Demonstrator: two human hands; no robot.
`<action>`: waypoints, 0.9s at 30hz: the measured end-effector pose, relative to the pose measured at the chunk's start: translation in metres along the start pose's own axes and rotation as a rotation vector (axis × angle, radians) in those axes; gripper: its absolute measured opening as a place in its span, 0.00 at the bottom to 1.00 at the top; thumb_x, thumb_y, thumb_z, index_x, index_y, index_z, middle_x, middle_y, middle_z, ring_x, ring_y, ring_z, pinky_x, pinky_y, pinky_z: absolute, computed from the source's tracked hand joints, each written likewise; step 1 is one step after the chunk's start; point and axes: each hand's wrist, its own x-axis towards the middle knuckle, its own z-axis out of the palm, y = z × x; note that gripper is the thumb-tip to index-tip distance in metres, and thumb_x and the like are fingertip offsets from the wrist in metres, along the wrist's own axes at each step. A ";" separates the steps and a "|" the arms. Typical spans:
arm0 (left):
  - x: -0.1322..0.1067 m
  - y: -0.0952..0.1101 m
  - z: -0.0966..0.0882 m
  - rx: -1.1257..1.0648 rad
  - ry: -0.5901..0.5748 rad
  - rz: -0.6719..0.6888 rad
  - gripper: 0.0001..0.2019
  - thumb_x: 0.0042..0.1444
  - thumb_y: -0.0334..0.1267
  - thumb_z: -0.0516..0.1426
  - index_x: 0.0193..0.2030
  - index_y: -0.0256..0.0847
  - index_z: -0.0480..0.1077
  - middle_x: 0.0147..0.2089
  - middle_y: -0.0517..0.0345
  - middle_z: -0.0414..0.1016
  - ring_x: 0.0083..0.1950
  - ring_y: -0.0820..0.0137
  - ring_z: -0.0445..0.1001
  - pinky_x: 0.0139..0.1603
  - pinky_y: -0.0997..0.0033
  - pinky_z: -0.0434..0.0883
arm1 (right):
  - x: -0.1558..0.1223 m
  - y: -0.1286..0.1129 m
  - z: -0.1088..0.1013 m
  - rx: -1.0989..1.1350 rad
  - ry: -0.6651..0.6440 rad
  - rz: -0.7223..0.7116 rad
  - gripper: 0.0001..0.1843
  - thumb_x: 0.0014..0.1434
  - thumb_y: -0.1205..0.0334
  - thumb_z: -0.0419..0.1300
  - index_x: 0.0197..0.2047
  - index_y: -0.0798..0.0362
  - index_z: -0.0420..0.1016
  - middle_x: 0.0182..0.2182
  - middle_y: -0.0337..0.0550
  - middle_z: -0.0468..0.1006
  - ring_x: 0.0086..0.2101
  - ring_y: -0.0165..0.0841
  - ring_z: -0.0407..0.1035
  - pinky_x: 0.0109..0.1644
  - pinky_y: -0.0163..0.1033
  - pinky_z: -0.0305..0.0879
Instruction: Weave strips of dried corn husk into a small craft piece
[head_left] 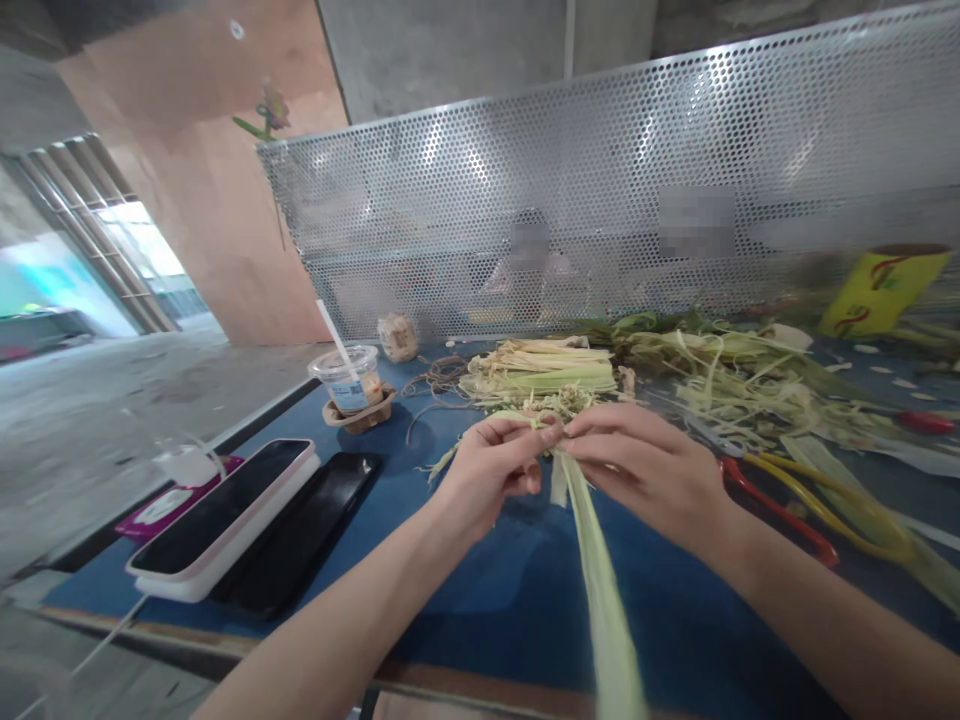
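My left hand (499, 465) and my right hand (649, 470) meet over the table, fingertips pinched together on a pale green corn husk strip (596, 560). One long end of the strip hangs down toward me, past the table's front edge. A shorter piece hangs beside it, and pale husk bits show around the fingertips. What exactly lies between the fingers is partly hidden. Just beyond the hands lies a stacked bundle of husk strips (544, 368). To the right of my right hand are scissors (780, 510) with red and yellow handles.
The blue table (465, 590) carries a phone (225, 510), a black tray-like object (300, 530) and a plastic cup (346, 380) with a straw at left. Loose husks (750, 385) and a yellow container (885, 290) lie right. A perforated metal screen (480, 200) stands behind; a person sits beyond it.
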 end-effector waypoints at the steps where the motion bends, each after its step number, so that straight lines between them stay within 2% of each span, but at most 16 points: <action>1: -0.001 0.000 0.001 0.029 0.007 0.023 0.11 0.39 0.38 0.65 0.26 0.35 0.70 0.13 0.66 0.63 0.12 0.83 0.59 0.14 0.82 0.47 | 0.002 -0.002 0.001 0.003 0.031 -0.003 0.06 0.53 0.66 0.57 0.32 0.46 0.73 0.34 0.40 0.76 0.34 0.32 0.70 0.40 0.38 0.65; 2: -0.001 0.001 0.002 0.053 0.017 0.039 0.11 0.38 0.38 0.65 0.26 0.36 0.69 0.12 0.67 0.63 0.12 0.82 0.59 0.14 0.82 0.48 | 0.004 -0.003 0.002 0.018 0.060 0.037 0.05 0.53 0.66 0.57 0.30 0.47 0.73 0.32 0.41 0.76 0.34 0.33 0.70 0.39 0.38 0.65; 5: -0.002 0.002 0.004 0.112 0.049 0.078 0.12 0.38 0.39 0.65 0.27 0.37 0.68 0.13 0.68 0.63 0.12 0.81 0.60 0.14 0.81 0.49 | 0.007 -0.005 0.006 0.167 0.119 0.300 0.06 0.53 0.62 0.57 0.25 0.50 0.70 0.27 0.40 0.73 0.30 0.31 0.68 0.31 0.35 0.64; 9: -0.002 0.001 0.004 0.207 0.025 0.127 0.10 0.41 0.39 0.63 0.28 0.37 0.69 0.15 0.66 0.65 0.13 0.80 0.63 0.15 0.80 0.52 | 0.007 -0.002 0.011 0.443 0.079 0.577 0.10 0.51 0.56 0.59 0.25 0.53 0.68 0.22 0.36 0.67 0.19 0.24 0.60 0.21 0.32 0.57; 12: -0.002 0.000 0.003 0.255 -0.001 0.144 0.09 0.44 0.40 0.62 0.29 0.38 0.71 0.15 0.65 0.66 0.14 0.79 0.64 0.15 0.81 0.52 | 0.007 0.000 0.011 0.561 0.047 0.729 0.13 0.47 0.54 0.62 0.24 0.54 0.65 0.16 0.31 0.61 0.15 0.21 0.53 0.17 0.29 0.49; 15: -0.002 -0.001 0.002 0.308 -0.011 0.168 0.09 0.45 0.41 0.61 0.28 0.37 0.71 0.14 0.63 0.66 0.14 0.78 0.66 0.16 0.81 0.54 | 0.009 0.001 0.010 0.648 0.001 0.841 0.16 0.44 0.54 0.64 0.24 0.53 0.62 0.14 0.28 0.58 0.14 0.20 0.50 0.15 0.27 0.45; 19: -0.002 0.000 0.002 0.307 -0.011 0.204 0.09 0.45 0.42 0.61 0.26 0.37 0.70 0.15 0.62 0.66 0.15 0.77 0.67 0.15 0.80 0.55 | 0.011 -0.001 0.010 0.682 -0.125 0.907 0.14 0.46 0.53 0.63 0.25 0.54 0.64 0.13 0.28 0.59 0.13 0.20 0.51 0.14 0.27 0.45; 22: -0.003 0.001 0.003 0.295 0.016 0.228 0.09 0.46 0.41 0.60 0.25 0.37 0.69 0.16 0.63 0.67 0.14 0.77 0.67 0.14 0.80 0.53 | 0.010 -0.004 0.013 0.654 -0.206 0.867 0.14 0.50 0.52 0.59 0.32 0.55 0.69 0.13 0.30 0.62 0.13 0.20 0.53 0.14 0.27 0.47; 24: -0.003 0.001 0.004 0.284 0.030 0.211 0.08 0.46 0.40 0.60 0.24 0.36 0.69 0.16 0.63 0.66 0.14 0.78 0.66 0.14 0.80 0.51 | 0.008 -0.004 0.015 0.647 -0.185 0.805 0.17 0.51 0.51 0.58 0.40 0.54 0.69 0.19 0.33 0.67 0.13 0.20 0.56 0.14 0.28 0.50; 27: -0.003 0.001 0.006 0.205 0.079 0.115 0.09 0.46 0.39 0.59 0.23 0.36 0.67 0.15 0.65 0.64 0.13 0.78 0.64 0.14 0.81 0.51 | 0.006 -0.004 0.018 0.584 -0.034 0.718 0.20 0.51 0.53 0.59 0.47 0.50 0.65 0.33 0.40 0.72 0.15 0.19 0.58 0.15 0.29 0.53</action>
